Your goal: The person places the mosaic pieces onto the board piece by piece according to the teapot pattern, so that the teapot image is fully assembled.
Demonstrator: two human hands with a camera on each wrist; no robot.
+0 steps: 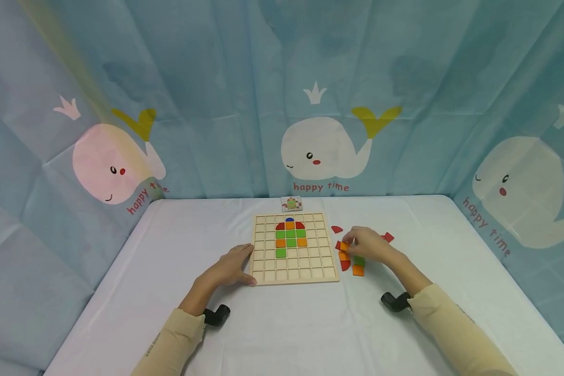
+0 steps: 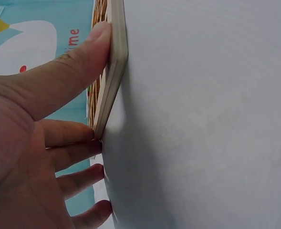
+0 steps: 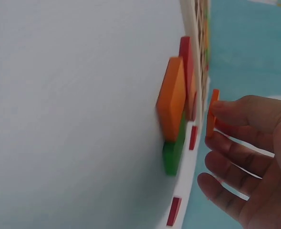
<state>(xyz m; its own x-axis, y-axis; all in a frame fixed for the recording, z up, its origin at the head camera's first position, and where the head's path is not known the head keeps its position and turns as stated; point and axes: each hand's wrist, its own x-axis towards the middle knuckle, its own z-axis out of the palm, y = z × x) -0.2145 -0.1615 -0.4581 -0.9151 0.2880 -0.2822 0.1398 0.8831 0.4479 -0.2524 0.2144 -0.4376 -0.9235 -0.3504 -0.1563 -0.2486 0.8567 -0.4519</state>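
A wooden grid board (image 1: 263, 265) lies on the table. On it are a blue rounded piece (image 1: 289, 220), red quarter-round pieces (image 1: 280, 226), and several green (image 1: 291, 234) and orange squares (image 1: 302, 242). My left hand (image 1: 230, 266) rests at the board's left side, thumb by the front corner and fingers straight along the edge. Right of the board, my right hand (image 1: 366, 244) pinches an orange square tile (image 3: 212, 114) between thumb and fingertips, above the loose pieces. Beneath and beside that hand lie another orange tile (image 1: 358, 270), a green tile (image 1: 359, 260) and a red quarter-round (image 1: 345, 265).
A small picture card (image 1: 292, 203) with a coloured pattern lies behind the board. Another red piece (image 1: 337, 229) sits by the board's right edge, and red tiles (image 1: 388, 237) lie beyond my right hand. A whale-print curtain (image 1: 216, 156) hangs around the white table (image 1: 291, 329).
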